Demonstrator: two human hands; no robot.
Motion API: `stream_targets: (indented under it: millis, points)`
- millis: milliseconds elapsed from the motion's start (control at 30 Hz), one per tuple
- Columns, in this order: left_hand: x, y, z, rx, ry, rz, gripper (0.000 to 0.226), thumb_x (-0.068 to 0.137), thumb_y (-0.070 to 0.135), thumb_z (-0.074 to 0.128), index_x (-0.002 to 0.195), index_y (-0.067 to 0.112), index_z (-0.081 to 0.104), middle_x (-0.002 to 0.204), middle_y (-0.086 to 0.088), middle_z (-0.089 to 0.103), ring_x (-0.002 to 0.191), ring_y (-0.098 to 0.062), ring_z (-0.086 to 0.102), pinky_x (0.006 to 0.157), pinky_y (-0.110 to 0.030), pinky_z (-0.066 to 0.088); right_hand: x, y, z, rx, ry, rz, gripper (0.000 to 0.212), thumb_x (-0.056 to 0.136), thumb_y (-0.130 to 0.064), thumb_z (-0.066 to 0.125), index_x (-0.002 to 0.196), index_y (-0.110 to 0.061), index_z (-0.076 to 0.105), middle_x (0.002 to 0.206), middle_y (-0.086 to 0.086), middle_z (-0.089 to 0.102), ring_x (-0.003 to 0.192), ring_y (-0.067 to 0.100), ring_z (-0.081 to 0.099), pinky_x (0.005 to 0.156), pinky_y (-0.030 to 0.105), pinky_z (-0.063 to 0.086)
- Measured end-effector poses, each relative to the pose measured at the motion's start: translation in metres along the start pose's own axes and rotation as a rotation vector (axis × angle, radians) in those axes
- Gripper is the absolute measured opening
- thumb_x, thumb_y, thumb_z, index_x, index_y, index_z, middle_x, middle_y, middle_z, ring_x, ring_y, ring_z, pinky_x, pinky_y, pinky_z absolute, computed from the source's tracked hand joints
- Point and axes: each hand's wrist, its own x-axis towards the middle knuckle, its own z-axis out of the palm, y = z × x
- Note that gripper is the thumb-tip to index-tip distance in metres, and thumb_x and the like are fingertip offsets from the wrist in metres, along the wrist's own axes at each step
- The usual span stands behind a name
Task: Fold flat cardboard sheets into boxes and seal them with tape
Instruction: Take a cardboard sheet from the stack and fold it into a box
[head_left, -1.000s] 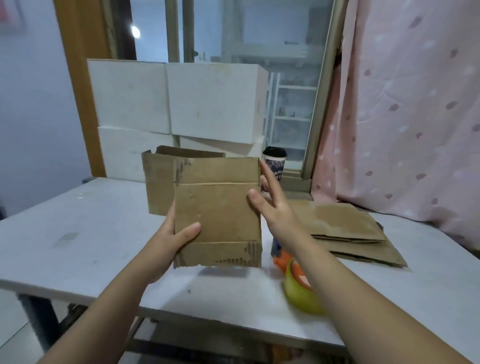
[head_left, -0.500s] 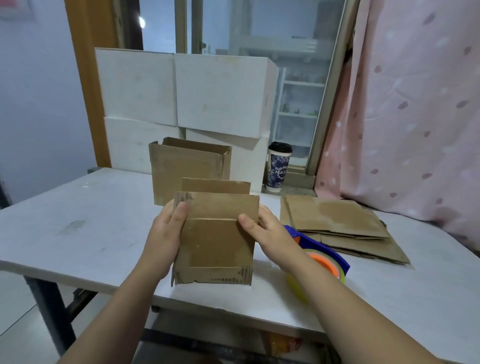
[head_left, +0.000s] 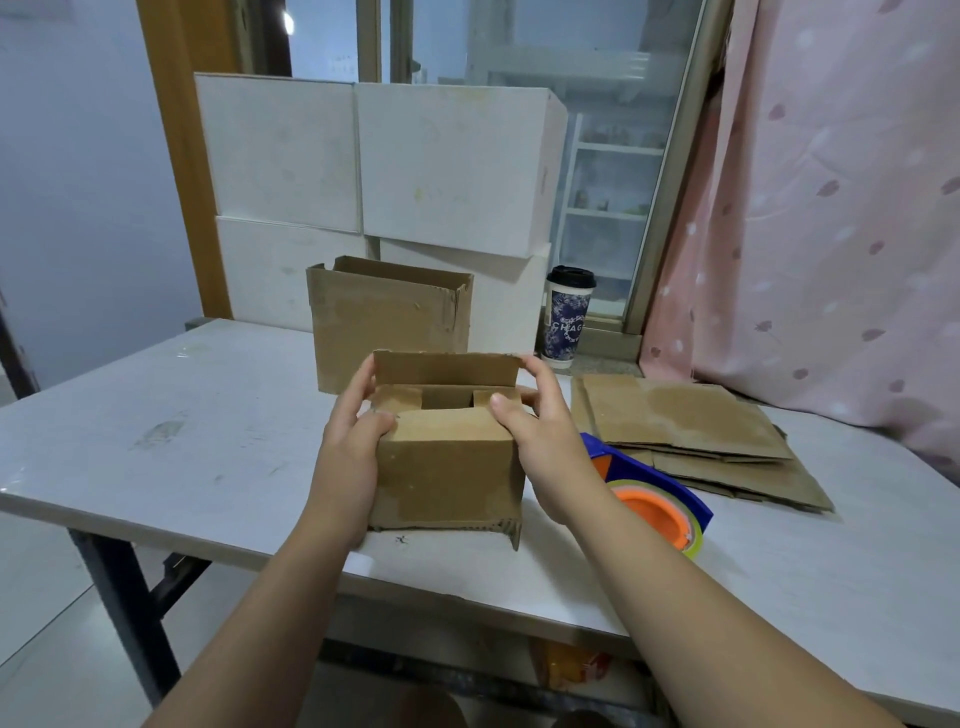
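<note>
A scuffed white table (head_left: 208, 441) stands before a window, with a pink curtain (head_left: 831, 208) at right. At its near edge, a half-folded cardboard box (head_left: 447, 473) opens upward, its long axis running left to right and its far flap upright. The left hand (head_left: 353, 441) and right hand (head_left: 540, 441) grasp its 2 ends, thumbs on the near flap.

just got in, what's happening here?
A person is folding a small cardboard box on the table. The left hand and right hand grip its sides, thumbs pressing the near flap down; the far flap stands upright. The tape dispenser lies beside it untouched, by a stack of flat sheets.
</note>
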Motion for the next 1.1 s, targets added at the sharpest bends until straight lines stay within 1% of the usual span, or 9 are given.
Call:
stream_targets:
  millis: [133,233,367,500,667,767,933,1000,1100]
  points:
    - [-0.004,0.006,0.002,0.058,0.070,0.098,0.020,0.097,0.025,0.042,0.098,0.032,0.060,0.120,0.024,0.049,0.116,-0.010,0.045,0.087,-0.028,0.039,-0.005,-0.002,0.005,0.028,0.098,-0.110,0.018,0.097,-0.025,0.052,0.080,-0.027,0.059,0.082,-0.011,0.060,0.080,0.006,0.053,0.075,0.028,0.042]
    - [-0.005,0.013,0.004,0.102,0.161,0.129,0.030,0.101,0.034,0.035,0.094,0.026,0.063,0.127,0.024,0.045,0.110,0.001,0.043,0.078,-0.016,0.036,-0.007,-0.013,0.007,0.010,0.171,-0.234,0.022,0.097,-0.017,0.053,0.076,-0.021,0.061,0.079,-0.019,0.061,0.083,-0.008,0.055,0.076,0.014,0.041]
    - [-0.002,0.022,0.004,-0.121,0.253,0.054,0.017,0.099,0.020,0.045,0.101,0.027,0.060,0.120,0.010,0.060,0.103,-0.003,0.056,0.069,-0.017,0.048,-0.011,-0.030,0.016,-0.248,0.220,-0.547,0.017,0.088,-0.022,0.056,0.073,-0.016,0.062,0.115,-0.001,0.060,0.115,0.004,0.051,0.094,0.024,0.040]
    - [0.001,0.026,0.003,-0.147,0.136,-0.178,0.045,0.094,0.055,0.040,0.136,0.038,0.036,0.126,0.001,0.054,0.109,-0.022,0.056,0.088,-0.045,0.051,-0.014,-0.036,0.022,-0.622,0.084,-1.099,0.018,0.089,-0.013,0.058,0.078,-0.001,0.065,0.123,0.021,0.056,0.118,0.033,0.050,0.102,0.054,0.034]
    - [0.010,0.014,-0.009,-0.619,-0.085,-0.550,0.061,0.083,0.068,0.050,0.118,0.020,0.064,0.117,-0.010,0.066,0.109,-0.027,0.062,0.083,-0.049,0.052,-0.008,-0.018,0.020,-0.950,-0.061,-1.446,0.006,0.083,0.001,0.065,0.082,-0.004,0.068,0.122,0.025,0.060,0.123,0.044,0.047,0.109,0.057,0.030]
    - [0.009,0.002,-0.002,-0.679,-0.007,-0.520,0.048,0.087,0.043,0.054,0.125,0.013,0.059,0.121,-0.014,0.063,0.111,-0.029,0.061,0.067,-0.041,0.054,-0.010,-0.004,0.016,-0.940,-0.108,-1.339,0.032,0.090,-0.012,0.063,0.121,-0.017,0.058,0.139,0.016,0.051,0.135,0.036,0.037,0.114,0.051,0.025]
    - [-0.005,-0.006,0.017,-0.598,0.295,-0.332,0.024,0.096,0.028,0.044,0.117,0.017,0.040,0.116,-0.007,0.055,0.101,-0.024,0.059,0.074,-0.042,0.055,-0.028,-0.008,0.031,-0.325,0.070,-0.352,0.085,0.072,-0.068,0.058,0.143,-0.049,0.014,0.158,-0.006,0.007,0.146,0.015,0.006,0.118,0.038,0.014]
    - [-0.010,-0.012,0.023,-0.568,0.281,-0.262,0.021,0.096,0.023,0.043,0.117,0.020,0.038,0.119,-0.006,0.053,0.102,-0.021,0.057,0.075,-0.039,0.053,-0.020,-0.013,0.028,-0.071,0.128,-0.085,0.105,0.061,-0.073,0.064,0.144,-0.051,0.004,0.157,-0.005,0.012,0.145,0.016,0.015,0.117,0.045,0.023]
    - [-0.016,-0.026,0.028,-0.613,0.251,-0.285,0.017,0.094,0.015,0.045,0.110,0.020,0.042,0.121,-0.010,0.053,0.103,-0.022,0.055,0.079,-0.039,0.051,-0.015,-0.009,0.019,-0.137,0.155,-0.075,0.106,0.065,-0.050,0.078,0.144,-0.053,0.007,0.153,-0.005,0.021,0.138,0.012,0.027,0.115,0.043,0.028]
